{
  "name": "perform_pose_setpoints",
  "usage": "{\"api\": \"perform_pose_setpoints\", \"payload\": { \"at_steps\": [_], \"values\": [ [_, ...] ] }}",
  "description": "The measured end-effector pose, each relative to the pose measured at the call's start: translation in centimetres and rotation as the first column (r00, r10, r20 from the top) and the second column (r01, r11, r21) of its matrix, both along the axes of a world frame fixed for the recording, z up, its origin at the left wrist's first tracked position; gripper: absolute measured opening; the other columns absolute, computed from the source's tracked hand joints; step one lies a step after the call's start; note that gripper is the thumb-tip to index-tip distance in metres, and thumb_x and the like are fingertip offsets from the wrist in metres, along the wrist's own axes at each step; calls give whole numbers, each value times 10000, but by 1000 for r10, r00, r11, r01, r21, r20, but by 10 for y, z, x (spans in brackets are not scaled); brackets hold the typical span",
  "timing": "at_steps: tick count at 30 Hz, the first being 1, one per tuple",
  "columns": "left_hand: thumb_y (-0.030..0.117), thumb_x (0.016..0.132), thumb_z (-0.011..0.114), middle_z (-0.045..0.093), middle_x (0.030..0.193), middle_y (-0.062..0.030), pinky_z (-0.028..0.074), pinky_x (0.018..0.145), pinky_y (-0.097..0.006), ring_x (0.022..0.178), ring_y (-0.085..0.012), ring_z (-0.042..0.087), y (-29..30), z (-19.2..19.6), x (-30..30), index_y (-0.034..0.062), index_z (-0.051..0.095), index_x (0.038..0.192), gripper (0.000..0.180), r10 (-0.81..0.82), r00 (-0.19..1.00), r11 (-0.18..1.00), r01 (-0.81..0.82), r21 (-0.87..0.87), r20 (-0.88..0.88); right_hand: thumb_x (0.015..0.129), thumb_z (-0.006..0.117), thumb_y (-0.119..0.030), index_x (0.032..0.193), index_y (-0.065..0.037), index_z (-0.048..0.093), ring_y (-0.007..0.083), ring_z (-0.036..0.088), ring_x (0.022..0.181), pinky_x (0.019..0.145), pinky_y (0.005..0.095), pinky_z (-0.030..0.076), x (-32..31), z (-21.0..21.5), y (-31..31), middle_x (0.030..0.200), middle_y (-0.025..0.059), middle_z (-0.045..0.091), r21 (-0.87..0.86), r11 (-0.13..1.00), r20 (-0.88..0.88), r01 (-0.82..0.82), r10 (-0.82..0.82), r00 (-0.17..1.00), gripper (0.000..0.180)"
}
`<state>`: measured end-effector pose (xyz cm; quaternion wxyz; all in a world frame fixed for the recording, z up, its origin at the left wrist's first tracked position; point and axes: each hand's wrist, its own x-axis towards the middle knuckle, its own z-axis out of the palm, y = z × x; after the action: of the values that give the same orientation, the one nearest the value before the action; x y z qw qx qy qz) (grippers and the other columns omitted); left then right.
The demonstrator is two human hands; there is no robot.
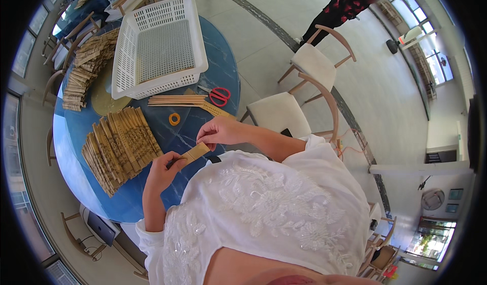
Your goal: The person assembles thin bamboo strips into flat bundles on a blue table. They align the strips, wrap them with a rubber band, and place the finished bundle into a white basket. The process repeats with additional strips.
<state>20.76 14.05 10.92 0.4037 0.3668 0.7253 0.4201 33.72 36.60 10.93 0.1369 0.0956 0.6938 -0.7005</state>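
Close to my body, at the near edge of the round table, both hands grip one short, flat tan strip [195, 153]. My left hand [165, 169] pinches its lower left end between thumb and fingers. At the upper right end, the fingers of my right hand [219, 132] are closed on it. Left of my hands lies a row of folded tan bundles [122, 145] with dark mottling, packed side by side. A small yellow-orange ring [174, 118], like a tape roll, lies beyond the strip. Thin wooden sticks [175, 100] and a yellowish ruler [218, 110] rest nearby.
Red-handled scissors [219, 97] lie by the right edge of the blue table [223, 57]. A white perforated basket [200, 41] stands at the back, with more tan bundles [89, 67] to its left. Chairs [279, 113] stand on the right. Another person [337, 8] stands farther off.
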Motion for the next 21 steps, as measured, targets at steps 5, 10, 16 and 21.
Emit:
{"api": "perform_pose_setpoints", "payload": {
  "at_steps": [5,10,16,21],
  "values": [
    [181,865,640,559,634,-7,371,522,-220,565,-57,468,-6,2,-8,6,633,866,175,-1,1000,996,1,-86,-1,893,610,-214,952,14,644,103,647,690,664,220,537,-3,6,-11,821,55,666,-219,973,129,72,-45,991,238],
    [189,882,629,549,670,8,383,556,-217,612,-58,472,-8,12,-13,8,611,852,183,-12,998,997,17,-72,68,898,593,-133,982,34,629,119,648,700,658,228,541,-4,-1,-13,846,90,675,-143,983,104,112,-97,990,190],
    [202,884,632,563,681,6,376,551,-211,620,-52,477,-19,5,-16,8,621,872,194,-32,990,995,44,-85,134,879,611,-123,972,22,639,141,652,710,677,250,544,-9,11,-15,847,110,677,-152,983,224,101,-65,972,175],
    [226,879,640,570,680,5,376,545,-212,616,-48,478,-21,4,-17,18,637,883,208,-52,990,992,65,-104,128,873,620,-139,965,19,631,147,655,703,672,256,550,-13,7,-12,848,118,676,-211,976,246,61,-7,969,184]
  ]
}}
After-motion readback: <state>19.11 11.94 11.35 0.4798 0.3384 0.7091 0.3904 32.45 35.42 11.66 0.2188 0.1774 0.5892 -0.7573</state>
